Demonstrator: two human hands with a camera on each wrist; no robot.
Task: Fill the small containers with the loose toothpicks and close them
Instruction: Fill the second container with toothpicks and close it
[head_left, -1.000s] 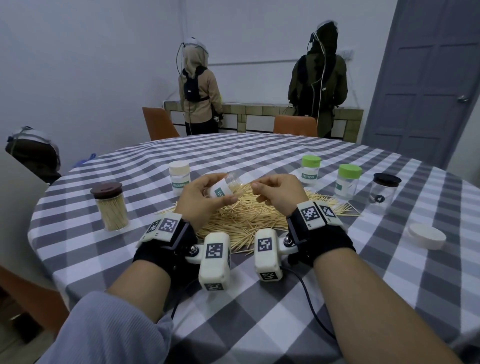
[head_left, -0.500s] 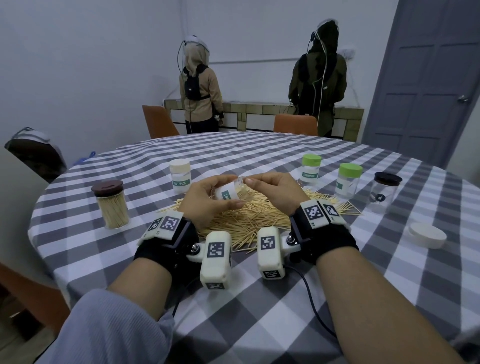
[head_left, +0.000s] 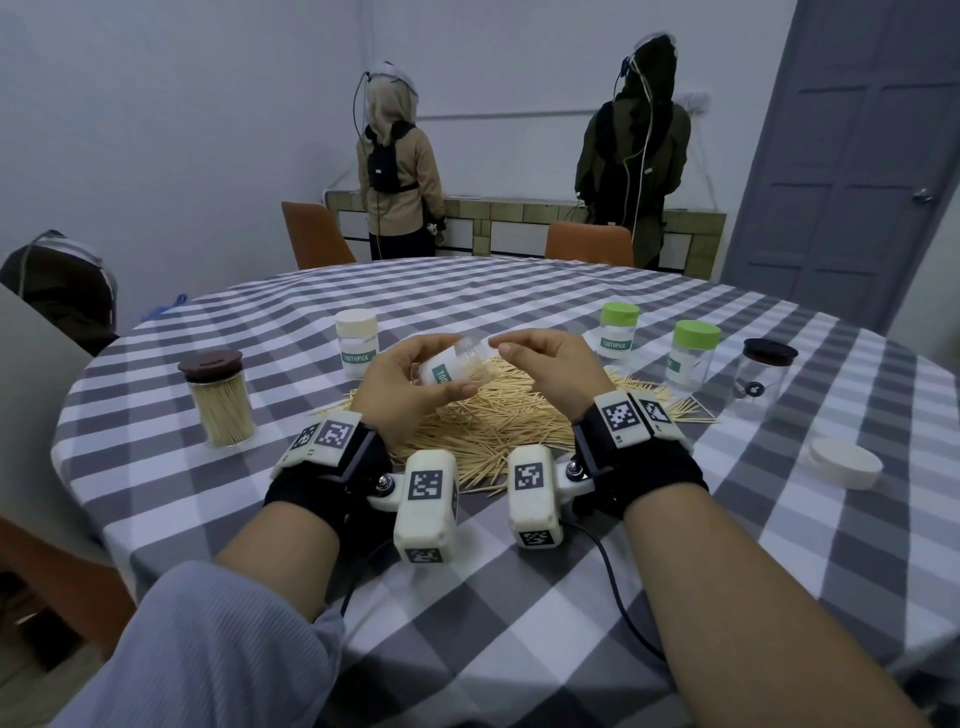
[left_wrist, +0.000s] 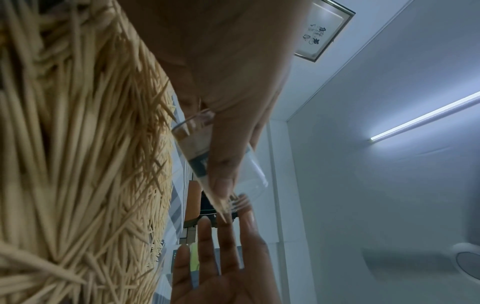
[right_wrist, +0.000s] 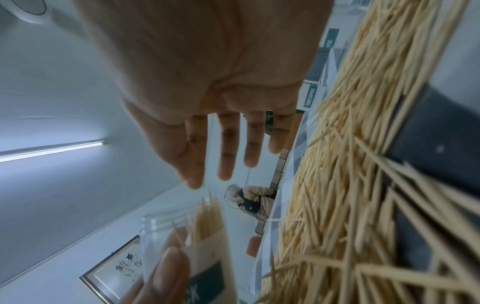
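My left hand grips a small clear container with a green TOOTHPICK label, tilted with its open mouth toward the right, above the loose toothpick pile. The right wrist view shows a bundle of toothpicks inside the container, their tips poking out of the mouth. My right hand hovers at that mouth with straight fingers and holds nothing; its index fingertip is just by the toothpick tips. From the left wrist, my thumb lies along the container, facing the right hand.
On the checked tablecloth stand a brown-lidded jar full of toothpicks, a white-lidded container, two green-lidded containers and a black-lidded jar. A loose white lid lies at the right. Two people stand beyond the table.
My right hand went from pinching toothpicks at the container's mouth to straight fingers with nothing in them. The left hand kept its hold on the container.
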